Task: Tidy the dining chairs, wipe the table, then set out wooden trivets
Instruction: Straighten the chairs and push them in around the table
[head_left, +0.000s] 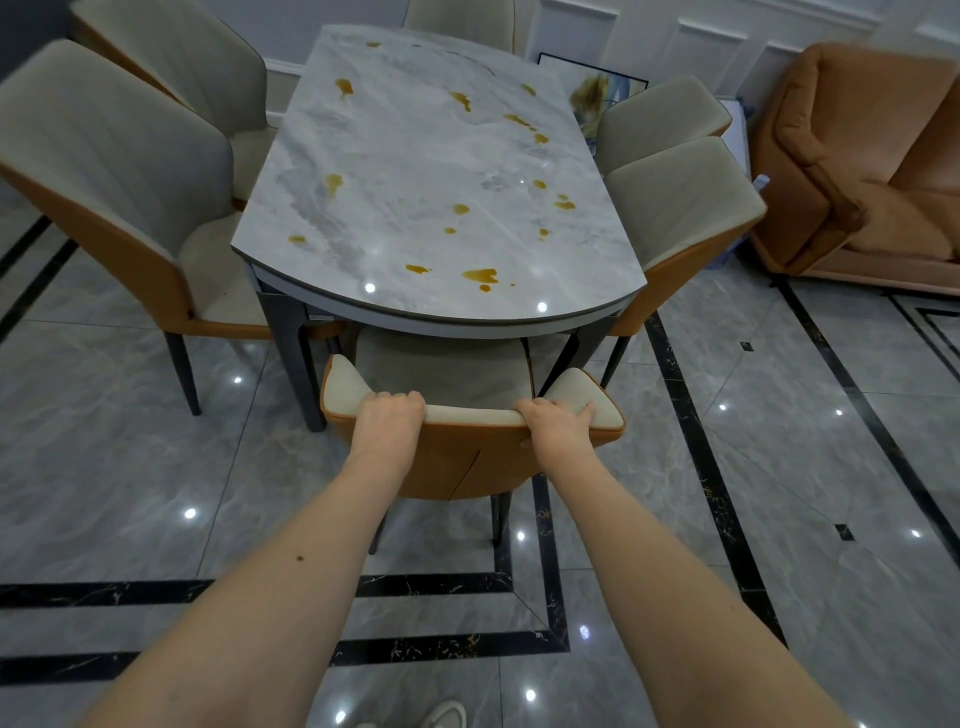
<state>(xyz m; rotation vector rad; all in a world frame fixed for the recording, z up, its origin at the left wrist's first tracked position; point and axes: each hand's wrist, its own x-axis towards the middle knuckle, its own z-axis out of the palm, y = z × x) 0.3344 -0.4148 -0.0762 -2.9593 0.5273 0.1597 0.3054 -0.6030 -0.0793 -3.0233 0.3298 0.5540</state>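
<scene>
Head view. Stage: chair tidying under way. Left hand (390, 422) and right hand (558, 423), fingers curled over the top edge of the near chair (470, 457), its seat partly under the bench (441, 171). Wiping not done (amber spills (480, 274) remain); no trivets visible. Room: glossy grey tiled floor (779, 467), orange sofa (862, 156).

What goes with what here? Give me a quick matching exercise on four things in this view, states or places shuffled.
Things:
1. near chair
2. table
3. sofa
4. framed picture

States or places:
A. spotted with amber spills
B. gripped at its backrest by both hands
C. leaning at the wall
D. orange, far right

Pairs: 1-B, 2-A, 3-D, 4-C
</scene>
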